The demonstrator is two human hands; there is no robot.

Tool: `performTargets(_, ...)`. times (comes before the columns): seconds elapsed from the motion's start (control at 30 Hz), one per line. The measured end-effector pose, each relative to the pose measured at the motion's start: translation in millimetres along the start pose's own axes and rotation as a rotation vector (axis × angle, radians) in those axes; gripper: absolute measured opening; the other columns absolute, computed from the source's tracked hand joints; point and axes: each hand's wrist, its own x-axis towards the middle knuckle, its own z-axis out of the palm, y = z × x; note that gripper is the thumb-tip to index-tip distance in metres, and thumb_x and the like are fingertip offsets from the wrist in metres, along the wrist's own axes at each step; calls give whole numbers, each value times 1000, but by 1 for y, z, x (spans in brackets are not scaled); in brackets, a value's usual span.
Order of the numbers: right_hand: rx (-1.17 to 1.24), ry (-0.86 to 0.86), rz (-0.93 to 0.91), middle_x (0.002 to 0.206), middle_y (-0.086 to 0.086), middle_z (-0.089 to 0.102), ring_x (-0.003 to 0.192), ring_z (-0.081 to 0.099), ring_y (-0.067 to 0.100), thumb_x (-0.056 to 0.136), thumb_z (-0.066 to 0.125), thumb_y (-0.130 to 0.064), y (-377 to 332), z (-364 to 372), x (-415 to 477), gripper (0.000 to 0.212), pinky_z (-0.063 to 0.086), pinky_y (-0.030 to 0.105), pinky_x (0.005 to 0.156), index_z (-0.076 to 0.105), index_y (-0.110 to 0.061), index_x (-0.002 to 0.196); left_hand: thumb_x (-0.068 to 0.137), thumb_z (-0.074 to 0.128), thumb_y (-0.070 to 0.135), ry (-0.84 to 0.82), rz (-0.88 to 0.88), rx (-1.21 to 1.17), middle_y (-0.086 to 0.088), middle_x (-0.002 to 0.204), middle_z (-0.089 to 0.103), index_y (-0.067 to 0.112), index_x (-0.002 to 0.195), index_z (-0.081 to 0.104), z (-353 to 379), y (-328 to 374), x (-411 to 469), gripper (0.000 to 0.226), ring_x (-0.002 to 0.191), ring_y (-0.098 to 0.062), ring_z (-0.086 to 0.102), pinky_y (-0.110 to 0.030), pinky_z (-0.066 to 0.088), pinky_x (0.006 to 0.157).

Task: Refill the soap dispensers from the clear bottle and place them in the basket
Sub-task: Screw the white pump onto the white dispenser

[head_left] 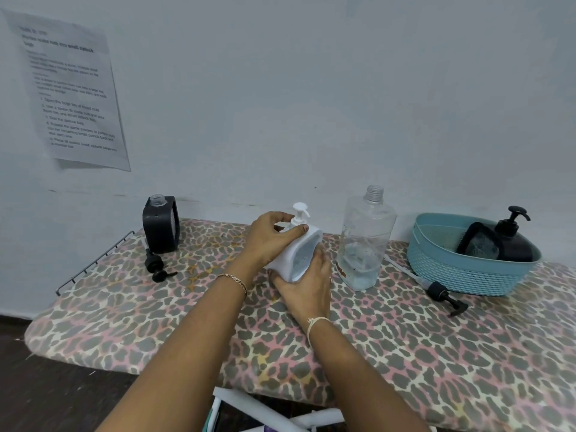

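Step in hand, I'd judge: screwing the white pump (300,213) back onto the white dispenser (299,254). Nearest in, the right hand (307,286) is closed around the lower body from below, tilting it off the surface (405,353). The left hand (271,236) pinches the collar at the pump base, fingers wrapped on, so both grips are closed on the same dispenser.

To do it well: keep the body steady in the right hand, turn only the collar, seat the thread square before tightening. Tilted like this, it could leak if the thread crosses.

Dispenser is white, squarish, rounded corners, with a recessed front panel. Can't tell the fill level.

Just right of it, the clear bottle (364,241) stands upright, uncapped, roughly a third full. A loose black pump (444,296) lies in front of the basket (467,272), which already holds one black dispenser (511,241). Far left, another black dispenser (162,224) stands open near the wall, its pump (157,266) lying in front: probably still to fill.
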Motion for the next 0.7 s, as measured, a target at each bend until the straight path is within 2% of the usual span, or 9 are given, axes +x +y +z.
performTargets(0.13, 47, 26, 25, 131, 0, 36, 121, 45, 22, 56, 78, -59, -4, -2, -2, 112, 44, 40, 99, 25, -19, 146, 68, 80, 50, 102, 35, 29, 15, 103, 63, 28, 96, 61, 6, 0, 0, 40, 83, -3, 59, -21, 45, 69)
performTargets(0.2, 59, 35, 22, 129, 0, 39, 121, 45, 21, 58, 79, -56, -4, -2, -2, 108, 44, 38, 99, 28, -17, 144, 61, 81, 57, 152, 42, 100, 14, 98, 61, 25, 92, 58, 10, 0, 2, 50, 83, -6, 59, -19, 41, 64)
performTargets(0.3, 75, 58, 21, 124, 0, 44, 115, 49, 21, 58, 80, -52, -4, -2, -3, 99, 46, 38, 94, 35, -16, 138, 60, 80, 60, 205, 46, 163, 7, 94, 62, 23, 82, 59, 15, -2, 4, 49, 83, -10, 59, -20, 38, 59)
performTargets(0.5, 117, 54, 44, 113, -5, 54, 101, 58, 17, 54, 76, -56, -7, -3, -5, 86, 53, 41, 81, 41, -23, 126, 70, 80, 47, 267, 83, 152, 4, 96, 53, 18, 84, 61, 22, -3, 0, 37, 86, -13, 56, -25, 41, 70)
performTargets(0.63, 179, 58, 98, 100, -4, 58, 91, 61, 21, 60, 78, -44, -5, -5, -4, 67, 53, 42, 74, 43, -25, 113, 74, 78, 43, 214, 113, 138, 4, 99, 55, 18, 91, 64, 23, -1, -2, 33, 86, -15, 57, -26, 44, 73)
performTargets(0.7, 205, 57, 106, 100, -5, 58, 89, 60, 19, 61, 80, -41, -3, -7, -3, 63, 53, 40, 73, 45, -26, 112, 77, 76, 42, 157, 118, 169, 3, 103, 56, 17, 100, 67, 19, 0, -1, 35, 87, -15, 57, -25, 44, 74)
